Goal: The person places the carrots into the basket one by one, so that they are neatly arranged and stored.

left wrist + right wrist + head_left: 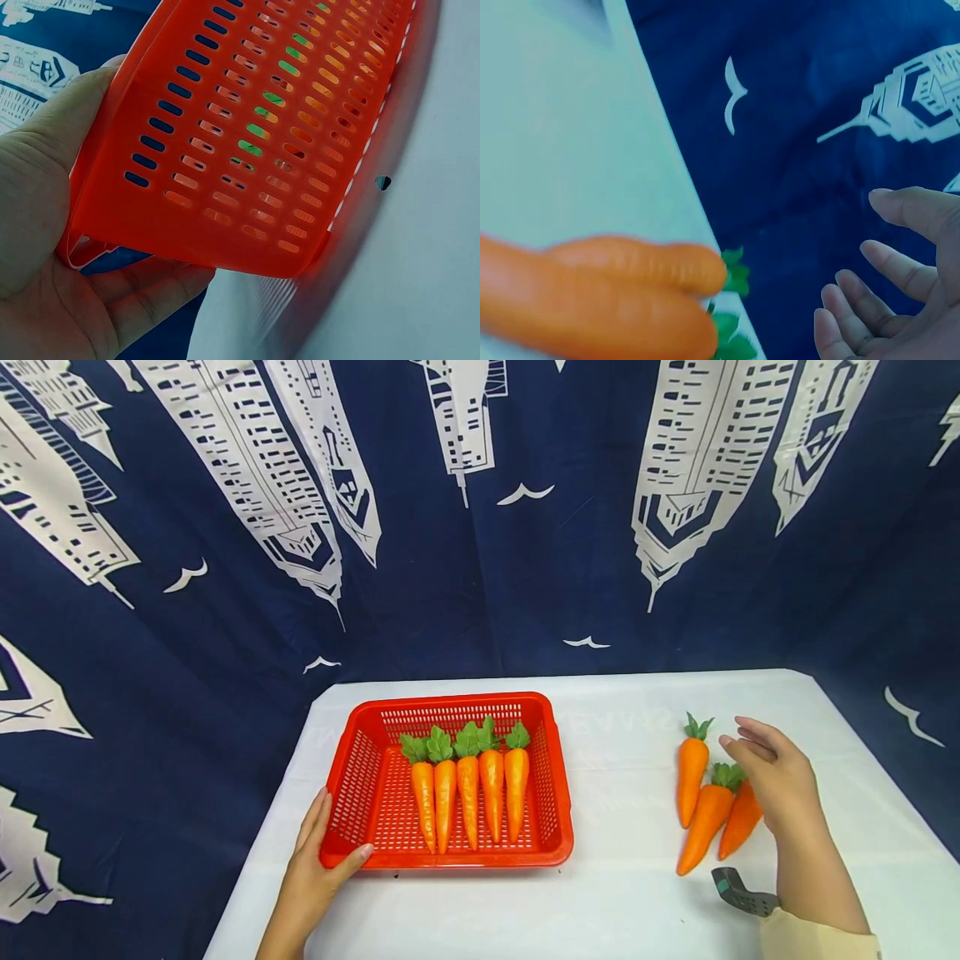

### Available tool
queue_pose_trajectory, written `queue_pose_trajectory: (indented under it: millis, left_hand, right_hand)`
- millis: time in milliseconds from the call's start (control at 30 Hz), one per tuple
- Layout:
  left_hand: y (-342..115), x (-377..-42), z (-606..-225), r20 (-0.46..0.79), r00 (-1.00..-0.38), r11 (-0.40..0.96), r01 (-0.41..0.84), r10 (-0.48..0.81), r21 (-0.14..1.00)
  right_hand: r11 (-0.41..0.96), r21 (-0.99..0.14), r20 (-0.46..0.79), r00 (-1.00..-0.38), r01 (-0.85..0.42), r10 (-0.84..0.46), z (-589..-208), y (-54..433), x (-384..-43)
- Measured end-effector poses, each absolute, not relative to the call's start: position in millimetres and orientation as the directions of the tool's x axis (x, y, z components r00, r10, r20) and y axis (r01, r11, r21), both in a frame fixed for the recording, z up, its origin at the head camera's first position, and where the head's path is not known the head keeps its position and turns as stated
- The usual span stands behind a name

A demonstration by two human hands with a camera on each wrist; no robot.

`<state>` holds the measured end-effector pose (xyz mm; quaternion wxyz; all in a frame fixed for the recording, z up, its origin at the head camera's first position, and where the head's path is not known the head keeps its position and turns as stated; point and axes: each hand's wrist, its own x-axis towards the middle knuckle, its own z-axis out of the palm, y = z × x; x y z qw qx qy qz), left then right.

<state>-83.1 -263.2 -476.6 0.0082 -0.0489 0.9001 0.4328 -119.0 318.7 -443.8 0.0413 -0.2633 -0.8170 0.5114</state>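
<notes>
A red plastic basket with perforated walls holds several orange carrots, lined up side by side with green tops toward the back. My left hand grips its front left corner, thumb on the front rim and fingers along the left side. The left wrist view shows the same hand around the end of the basket. On the right lie three loose carrots, one partly hidden behind my right hand. That hand hovers over them, holding nothing; in the right wrist view its fingers are spread and relaxed.
A white cloth covers the table. Behind it hangs a dark blue curtain printed with white buildings and birds. A dark strap-like device sits at my right wrist, beside a cream sleeve.
</notes>
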Motion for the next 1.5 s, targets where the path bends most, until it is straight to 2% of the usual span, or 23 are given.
queue_pose_trajectory:
  millis: [367,800,1167,1500]
  left_hand:
    - [-262.8,-82.7,-475.8,-0.058,-0.995,0.623,-0.097,-0.082,0.776]
    - [-263.0,-82.6,-476.4,-0.050,-0.996,0.615,-0.088,-0.078,0.783]
    - [-262.4,-81.8,-478.0,-0.037,-0.996,0.617,-0.078,-0.080,0.783]
    - [-262.7,-81.8,-479.4,-0.023,-0.997,0.619,-0.067,-0.080,0.782]
  right_hand:
    - [0.281,-0.828,-0.282,-0.794,0.486,0.539,-463.2,343.8,-103.2]
    - [0.282,-0.760,-0.382,-0.754,0.585,0.535,-485.3,359.1,-93.2]
    - [0.301,-0.731,-0.427,-0.755,0.613,0.498,-504.6,365.9,-96.5]
    - [0.380,-0.726,-0.362,-0.788,0.573,0.497,-509.8,364.4,-95.6]
